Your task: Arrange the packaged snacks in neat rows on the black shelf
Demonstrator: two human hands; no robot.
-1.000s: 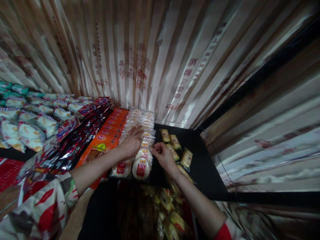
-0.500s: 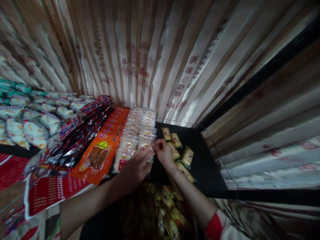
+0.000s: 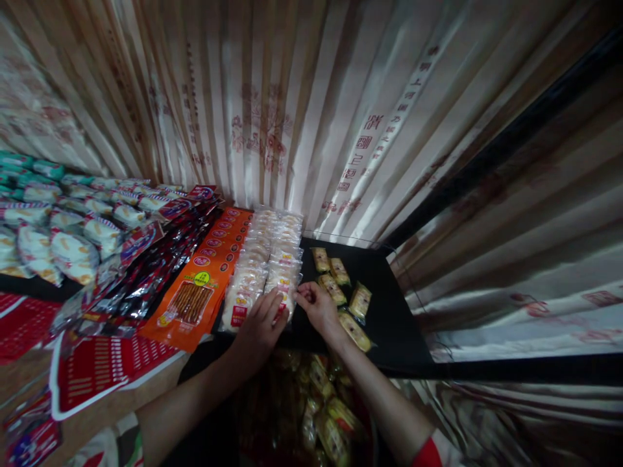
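The left hand point(image 3: 263, 324) lies palm down, fingers extended and slightly apart, on the near end of the right-hand column of clear-wrapped crackers point(image 3: 285, 275); the right hand point(image 3: 318, 308) is at that column's outer edge with thumb and forefinger drawn together (whether a wrapper edge is caught between them cannot be told). The matching left-hand column point(image 3: 248, 272) runs directly beside it, ahead and to the left of the left hand, with an orange packet point(image 3: 202, 275) farther left. Principal risk: the packets overlap in loose, slick-looking wrappers, so uneven pressure from the left hand could fan the column or push its front packets toward the near edge of the black tabletop point(image 3: 389, 324). Should the right fingers press inward, the column could ride over its neighbour and disturb both. Secondary risk: small yellow packets point(image 3: 332, 288) lie just right of the right hand, at mixed angles; a careless sweep of that wrist or forearm could scatter them. Anything tipped over the near edge could drop among the heaped yellow packets point(image 3: 335, 434) below, between the forearms. Dim light makes wrapper edges hard to judge, which would favour a missed pinch.
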